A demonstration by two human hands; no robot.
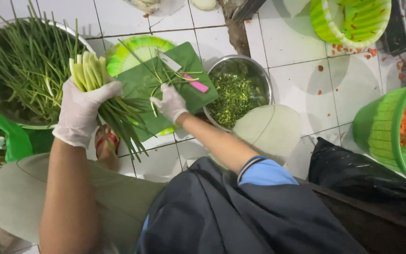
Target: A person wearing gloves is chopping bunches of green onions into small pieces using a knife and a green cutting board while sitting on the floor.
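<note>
White tiles (287, 47): knife (184, 73) on green board (191, 59), herb bowl (261, 75) beside

Green baskets (351, 19) (398, 131), black bag (353, 174), orange scraps (348, 49) on white tiles.

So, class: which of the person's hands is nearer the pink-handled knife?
Right. The right hand rests on the board just below the knife; the left hand holds greens farther off.

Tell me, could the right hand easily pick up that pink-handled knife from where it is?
Probably yes. The right hand rests on the green cutting board, and the knife lies just beyond it on the same board, with only loose green stalks between them.
</note>
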